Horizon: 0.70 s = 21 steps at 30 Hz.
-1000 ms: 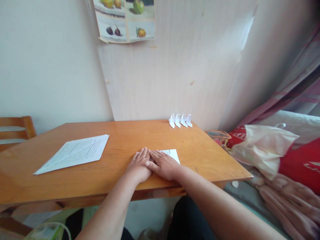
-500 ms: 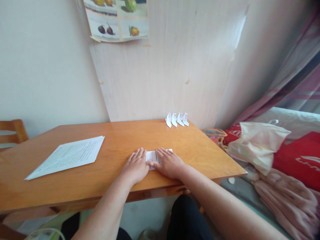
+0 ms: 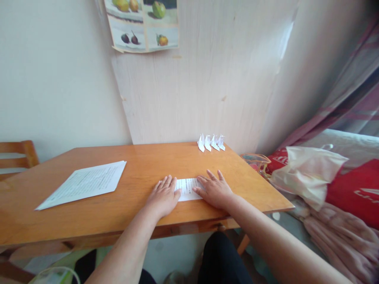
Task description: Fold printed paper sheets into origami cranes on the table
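Observation:
A small printed sheet of paper lies flat near the front edge of the wooden table. My left hand rests palm down on the paper's left end, fingers stretched out. On its right end lies my right hand, also palm down, with the fingers spread and the thumb pointing inward. The middle of the paper shows between the two hands, while both ends are partly covered by them.
Several folded white paper figures stand in a row at the table's back edge. A stack of printed sheets lies on the left. Beyond the right edge are a whitish plastic bag and a red bag. A wooden chair stands far left.
My right hand has slid to the right along the paper and its fingers have spread, so more of the printed middle shows. My left hand has stayed almost in place.

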Each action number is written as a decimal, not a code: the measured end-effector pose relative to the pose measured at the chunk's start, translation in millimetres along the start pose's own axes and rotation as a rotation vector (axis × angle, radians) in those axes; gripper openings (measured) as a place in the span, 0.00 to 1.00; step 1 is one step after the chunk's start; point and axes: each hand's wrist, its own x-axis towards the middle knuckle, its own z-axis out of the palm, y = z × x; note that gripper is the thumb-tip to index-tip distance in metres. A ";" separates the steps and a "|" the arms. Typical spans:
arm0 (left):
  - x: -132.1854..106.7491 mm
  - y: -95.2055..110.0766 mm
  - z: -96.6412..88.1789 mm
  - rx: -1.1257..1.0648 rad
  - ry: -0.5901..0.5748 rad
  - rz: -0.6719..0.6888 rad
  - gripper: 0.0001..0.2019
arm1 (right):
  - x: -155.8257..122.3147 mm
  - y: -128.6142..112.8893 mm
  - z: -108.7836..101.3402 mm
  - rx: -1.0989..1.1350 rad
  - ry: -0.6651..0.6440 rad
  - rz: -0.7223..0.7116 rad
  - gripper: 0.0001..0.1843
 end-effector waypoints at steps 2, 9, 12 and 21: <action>-0.3 0.3 -0.8 -0.009 0.002 0.003 0.33 | -1.1 4.6 0.2 -0.005 -0.002 0.004 0.37; -1.1 1.8 -1.2 -0.032 0.000 0.000 0.32 | 5.1 24.3 -5.4 0.419 0.107 0.171 0.43; -0.9 1.3 0.3 -0.039 0.004 0.002 0.32 | 7.5 28.6 -12.5 0.772 0.104 0.155 0.51; 0.3 1.7 3.2 -0.045 0.029 -0.004 0.31 | 9.0 17.4 -18.5 1.807 0.073 0.221 0.48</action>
